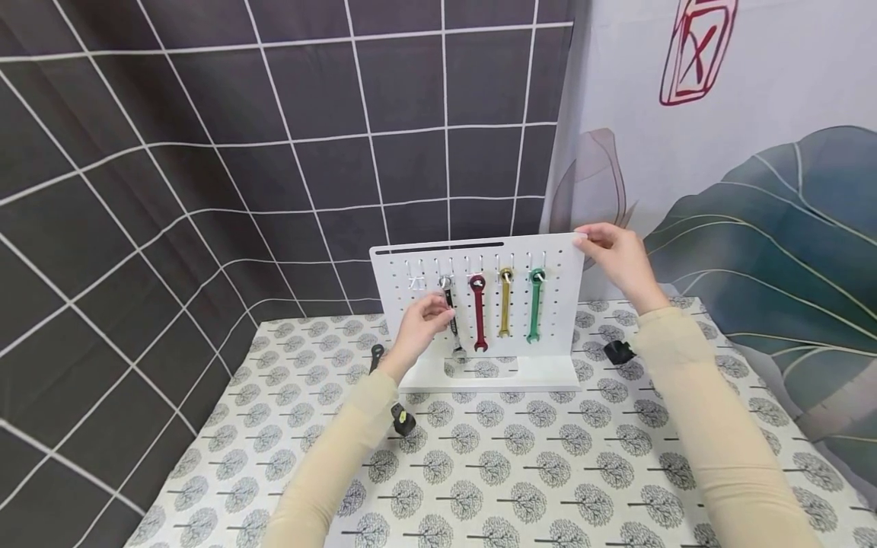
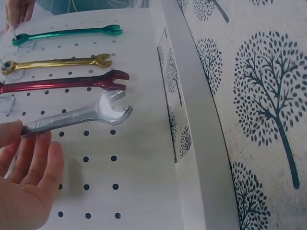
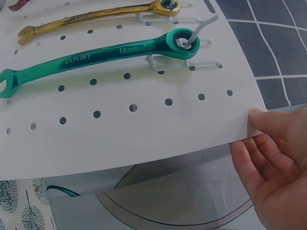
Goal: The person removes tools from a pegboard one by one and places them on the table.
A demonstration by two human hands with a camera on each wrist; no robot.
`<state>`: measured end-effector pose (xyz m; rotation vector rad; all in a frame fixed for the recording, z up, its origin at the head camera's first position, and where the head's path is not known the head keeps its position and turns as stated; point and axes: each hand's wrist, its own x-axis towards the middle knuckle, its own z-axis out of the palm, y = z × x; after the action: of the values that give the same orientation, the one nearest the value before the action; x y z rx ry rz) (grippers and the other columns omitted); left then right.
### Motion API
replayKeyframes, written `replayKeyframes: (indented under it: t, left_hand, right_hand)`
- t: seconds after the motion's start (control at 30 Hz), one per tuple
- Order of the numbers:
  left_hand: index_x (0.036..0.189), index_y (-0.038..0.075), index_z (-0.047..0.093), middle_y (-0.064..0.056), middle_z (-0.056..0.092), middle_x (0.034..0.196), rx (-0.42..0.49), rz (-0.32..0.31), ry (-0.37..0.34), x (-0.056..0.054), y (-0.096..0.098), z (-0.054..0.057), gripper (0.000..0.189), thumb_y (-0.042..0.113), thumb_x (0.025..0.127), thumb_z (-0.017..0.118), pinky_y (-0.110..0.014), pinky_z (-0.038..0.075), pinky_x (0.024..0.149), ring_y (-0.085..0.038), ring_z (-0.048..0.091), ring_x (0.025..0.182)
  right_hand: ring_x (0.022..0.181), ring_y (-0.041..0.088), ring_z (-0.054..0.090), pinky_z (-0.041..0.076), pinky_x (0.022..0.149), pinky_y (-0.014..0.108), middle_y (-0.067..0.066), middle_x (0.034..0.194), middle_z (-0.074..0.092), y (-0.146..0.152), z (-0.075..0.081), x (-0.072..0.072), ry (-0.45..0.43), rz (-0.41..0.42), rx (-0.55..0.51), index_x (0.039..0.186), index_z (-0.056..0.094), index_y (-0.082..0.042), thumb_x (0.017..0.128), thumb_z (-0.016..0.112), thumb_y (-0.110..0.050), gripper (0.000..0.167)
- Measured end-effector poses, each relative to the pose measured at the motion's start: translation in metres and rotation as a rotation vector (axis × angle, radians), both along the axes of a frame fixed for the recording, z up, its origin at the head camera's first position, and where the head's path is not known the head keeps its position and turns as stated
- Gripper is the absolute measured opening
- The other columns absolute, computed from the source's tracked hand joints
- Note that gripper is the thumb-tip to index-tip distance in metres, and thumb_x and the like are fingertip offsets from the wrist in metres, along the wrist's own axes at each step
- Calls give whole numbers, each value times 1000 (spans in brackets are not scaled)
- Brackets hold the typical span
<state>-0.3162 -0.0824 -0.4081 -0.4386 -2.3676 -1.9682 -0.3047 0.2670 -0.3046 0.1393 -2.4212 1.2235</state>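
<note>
My left hand (image 1: 422,326) pinches a silver combination wrench (image 2: 79,116) by its shaft, thumb on one side and fingers on the other. In the head view the wrench's ring end is up at a hook on the white pegboard (image 1: 562,304), its open jaw pointing down. With thumb and fingers my right hand (image 3: 276,167) grips the board's upper right corner. To the right of the silver wrench hang a red wrench (image 1: 479,316), a gold wrench (image 1: 505,304) and a green wrench (image 3: 103,55); the gold and green ring ends sit on hooks.
An unoccupied white hook (image 1: 415,280) is at the board's left. The board's base (image 1: 493,383) stands on a tree-print tablecloth (image 1: 479,472). Behind it hangs a dark checked curtain (image 1: 308,175), with a white leaf-print curtain (image 1: 754,228) at the right.
</note>
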Motion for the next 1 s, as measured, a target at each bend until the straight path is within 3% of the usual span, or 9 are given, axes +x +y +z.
replayKeyframes:
  t: [0.47, 1.0]
  left_hand:
    - [113, -2, 65, -14, 68, 107, -62, 14, 61, 6, -4, 2, 27, 17, 95, 72, -30, 61, 82, -25, 68, 95]
    - [116, -1, 66, -12, 69, 109, -74, 7, 94, 20, -7, 18, 30, 21, 96, 71, -30, 60, 82, -23, 68, 93]
  right_hand:
    - [93, 2, 58, 48, 79, 18, 20, 125, 67, -1, 2, 1, -6, 2, 6, 127, 66, -4, 99, 65, -38, 45]
    - [99, 7, 60, 48, 82, 20, 20, 126, 66, -2, 3, 2, -26, 13, 3, 128, 65, -4, 99, 64, -41, 48]
